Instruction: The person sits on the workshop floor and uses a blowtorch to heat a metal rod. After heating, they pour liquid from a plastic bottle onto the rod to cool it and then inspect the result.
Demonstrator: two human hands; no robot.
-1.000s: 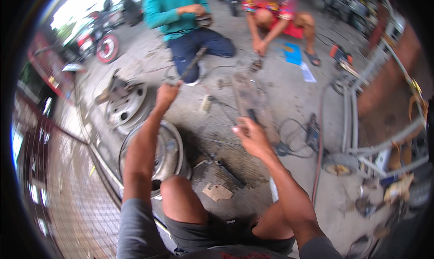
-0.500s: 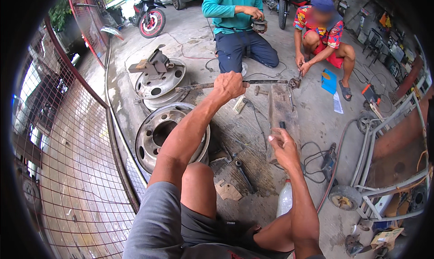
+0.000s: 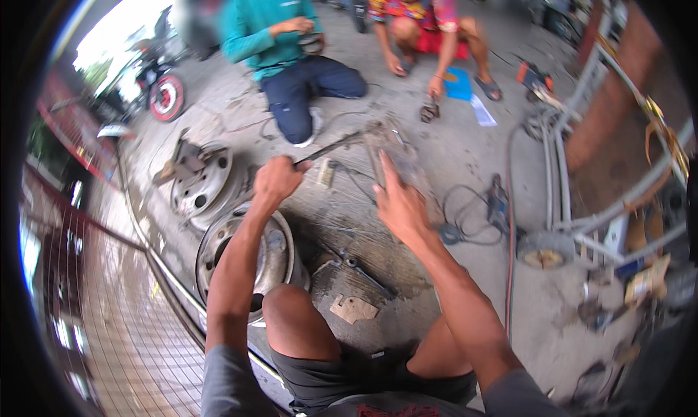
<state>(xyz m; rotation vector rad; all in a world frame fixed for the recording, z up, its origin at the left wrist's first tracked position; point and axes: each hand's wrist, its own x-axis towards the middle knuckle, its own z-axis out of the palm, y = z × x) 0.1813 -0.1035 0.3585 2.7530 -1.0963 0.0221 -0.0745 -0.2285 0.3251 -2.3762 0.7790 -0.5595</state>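
My left hand (image 3: 278,178) is closed round a long dark metal bar (image 3: 333,146). The bar slants away to the right, its far end by the top of a long rusty metal block (image 3: 411,162) on the floor. My right hand (image 3: 401,207) is over the block's near part, index finger stretched forward and thumb apart, holding nothing that I can see. Beyond the block, a crouching person in a bright patterned shirt (image 3: 454,10) holds a rusty metal part (image 3: 430,111) low over the floor. A kneeling person in a teal shirt (image 3: 265,31) holds a dark round part (image 3: 313,45).
Two steel wheel rims lie at left, the near one (image 3: 275,241) beside my knee, the far one (image 3: 218,175) bearing a vise-like piece (image 3: 187,161). A wrench (image 3: 372,280) and torn cardboard (image 3: 354,309) lie before me. A corded power tool (image 3: 498,205) and wheeled metal frame (image 3: 558,177) stand right.
The bar's far end has come away from the rusty part, which the crouching person now holds apart. My right hand has moved forward over the block. The whole view has shifted.
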